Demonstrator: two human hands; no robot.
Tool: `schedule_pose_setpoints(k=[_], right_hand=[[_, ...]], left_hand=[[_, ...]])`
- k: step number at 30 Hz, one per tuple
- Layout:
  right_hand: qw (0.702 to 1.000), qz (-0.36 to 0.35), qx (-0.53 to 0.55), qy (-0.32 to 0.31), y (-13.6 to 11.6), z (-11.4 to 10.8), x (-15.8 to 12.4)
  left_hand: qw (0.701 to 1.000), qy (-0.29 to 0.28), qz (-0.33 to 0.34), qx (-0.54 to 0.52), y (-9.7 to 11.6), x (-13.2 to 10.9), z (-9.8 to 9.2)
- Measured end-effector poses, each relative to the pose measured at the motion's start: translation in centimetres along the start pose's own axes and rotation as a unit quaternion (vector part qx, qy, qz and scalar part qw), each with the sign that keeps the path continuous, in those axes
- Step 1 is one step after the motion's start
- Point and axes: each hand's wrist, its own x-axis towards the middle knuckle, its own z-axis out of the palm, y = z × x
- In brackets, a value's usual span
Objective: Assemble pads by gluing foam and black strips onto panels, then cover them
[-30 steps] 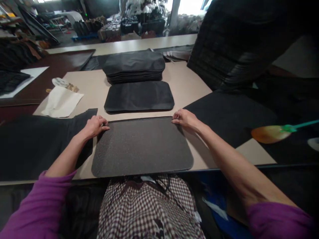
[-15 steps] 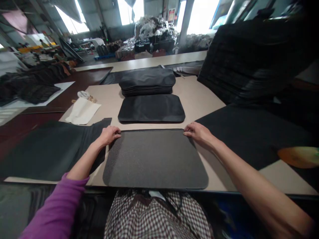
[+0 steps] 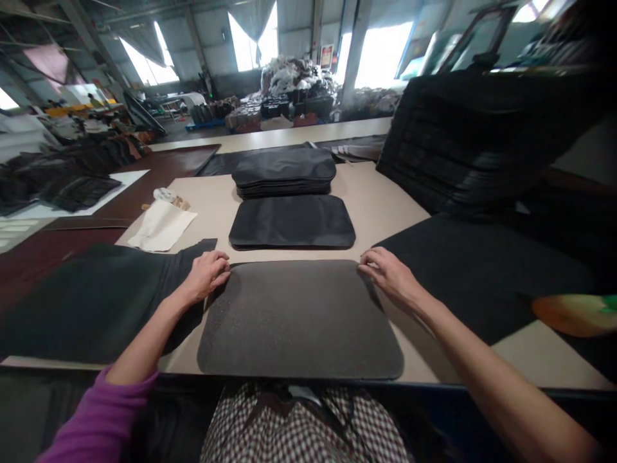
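A dark grey sheet (image 3: 299, 321) with rounded corners lies flat at the table's front edge, directly before me. At its far left corner, my left hand (image 3: 206, 276) has curled fingers closed on the rim. My right hand (image 3: 388, 270) grips the far right corner in the same way, its fingertips bent at the edge. The undersides of the fingertips are hidden. Just beyond the sheet lies a smaller black rounded panel (image 3: 292, 222). Behind that stands a stack of similar black panels (image 3: 284, 170).
Dark flat material (image 3: 87, 302) covers the table at left, with more black sheet (image 3: 482, 270) at right. A tall black stack (image 3: 463, 135) rises at the back right. A cream cloth (image 3: 164, 225) lies back left. An orange-yellow object (image 3: 563, 315) sits at the right.
The view has tilted up slightly, so the table appears lower. Both hands stay at the sheet's far corners with small finger shifts. The dark line along its far edge shows less.
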Motion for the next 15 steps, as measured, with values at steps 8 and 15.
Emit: schedule_pose_setpoints(k=[8, 15], right_hand=[[0.991, 0.096, 0.096, 0.017, -0.7, 0.2, -0.3], [0.997, 0.067, -0.007, -0.031, 0.5, 2.1, 0.0]], left_hand=[[0.994, 0.026, -0.064, -0.089, 0.1, -0.8, 0.5], [0.989, -0.001, -0.095, -0.115, -0.2, -0.2, 2.2]])
